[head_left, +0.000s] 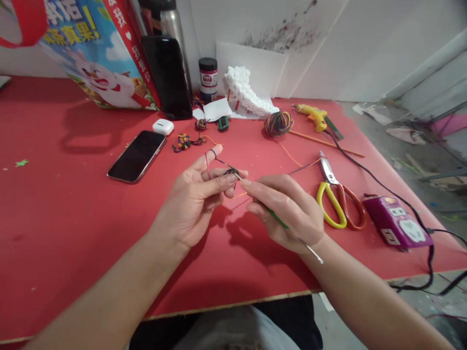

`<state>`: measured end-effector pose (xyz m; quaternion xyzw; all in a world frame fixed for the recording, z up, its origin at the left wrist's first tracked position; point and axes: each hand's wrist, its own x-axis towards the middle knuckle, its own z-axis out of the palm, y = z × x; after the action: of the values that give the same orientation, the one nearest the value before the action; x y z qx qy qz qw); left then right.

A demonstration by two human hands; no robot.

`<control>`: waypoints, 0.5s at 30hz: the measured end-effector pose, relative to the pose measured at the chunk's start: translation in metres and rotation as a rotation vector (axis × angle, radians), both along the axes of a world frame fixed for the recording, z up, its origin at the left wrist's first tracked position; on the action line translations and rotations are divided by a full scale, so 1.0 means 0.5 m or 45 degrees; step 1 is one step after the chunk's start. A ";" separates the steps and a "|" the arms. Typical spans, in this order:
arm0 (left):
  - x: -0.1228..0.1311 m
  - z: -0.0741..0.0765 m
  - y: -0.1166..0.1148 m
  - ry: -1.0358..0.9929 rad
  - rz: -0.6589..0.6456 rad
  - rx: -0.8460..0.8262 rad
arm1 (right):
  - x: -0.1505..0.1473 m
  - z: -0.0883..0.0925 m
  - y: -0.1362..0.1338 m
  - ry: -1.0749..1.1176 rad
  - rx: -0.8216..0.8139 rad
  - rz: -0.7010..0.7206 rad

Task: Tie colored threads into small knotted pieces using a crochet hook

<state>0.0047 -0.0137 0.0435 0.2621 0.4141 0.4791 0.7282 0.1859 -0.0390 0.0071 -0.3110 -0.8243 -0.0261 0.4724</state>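
My left hand [203,192] pinches a small dark piece of crochet [231,171] between thumb and fingers. A strand of yarn [220,159] loops over its raised index finger. In my right hand [288,209] is a crochet hook [278,218] with a green grip, its front end at the crochet piece and its silver rear end sticking out below the palm. The hook's very tip is hard to make out among the stitches. From the multicolored yarn ball [278,123] at the back, a thin strand runs toward my hands.
Scissors [333,194] and a purple power socket box [397,222] lie to the right on the red table [73,253]. A yellow glue gun [312,116] and a wooden stick [328,143] are behind. A phone [137,156], earbud case [163,127] and small crocheted piece [183,141] lie left.
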 end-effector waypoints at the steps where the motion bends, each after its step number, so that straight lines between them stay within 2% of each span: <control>1: 0.001 0.000 -0.001 0.015 0.011 0.011 | -0.002 -0.001 -0.001 -0.042 0.025 -0.027; 10: 0.009 -0.001 -0.011 0.164 0.124 0.180 | -0.025 -0.006 -0.010 -0.130 0.088 -0.190; 15: 0.008 -0.002 -0.010 0.163 0.089 0.169 | -0.025 -0.007 -0.008 -0.140 0.071 -0.153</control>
<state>0.0087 -0.0187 0.0424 0.3253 0.4361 0.5130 0.6640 0.1732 -0.0431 0.0037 -0.3446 -0.8278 -0.0942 0.4326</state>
